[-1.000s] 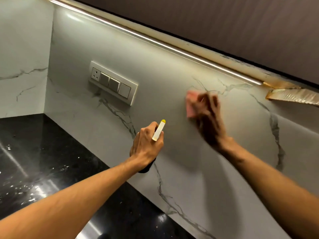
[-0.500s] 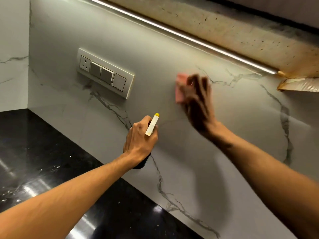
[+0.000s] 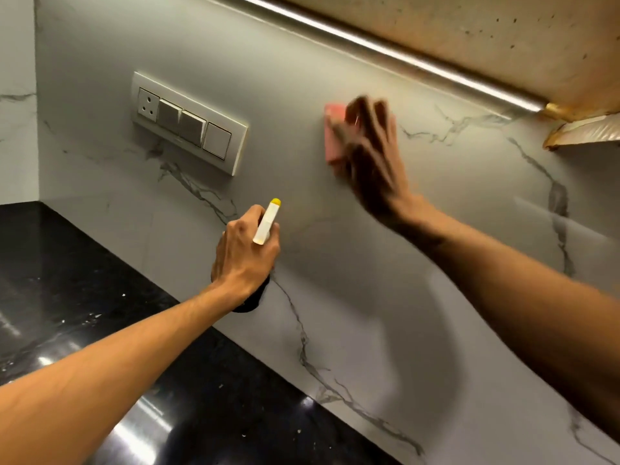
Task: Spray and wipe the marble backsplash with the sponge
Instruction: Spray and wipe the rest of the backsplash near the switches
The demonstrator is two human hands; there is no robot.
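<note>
The right hand (image 3: 372,162) lies flat against the marble backsplash (image 3: 369,280), to the right of the switch plate (image 3: 189,122) and at about its height. Its fingers are stretched out and spread, pressing a pink sponge (image 3: 333,139) onto the stone. The sponge shows past the fingertips on the side toward the switch plate; the rest is hidden under the hand. Hand and sponge are blurred, so whether the thumb hooks the sponge's edge cannot be told.

The left hand (image 3: 245,256) is below the switch plate and a little to its right, lower than the sponge and apart from it. Its fingers are curled tight round a spray bottle (image 3: 266,223). The bottle's white head with a yellow tip sticks up above the knuckles, pointing at the backsplash, and a dark bit of the body shows under the wrist.

The switch plate carries one socket and three rocker switches. Grey veins run through the marble below it and off to the right. A black glossy tabletop (image 3: 67,297) meets the backsplash lower left of the switch plate. A light strip (image 3: 385,50) runs along the wall's top edge, up and right of the switch plate.
</note>
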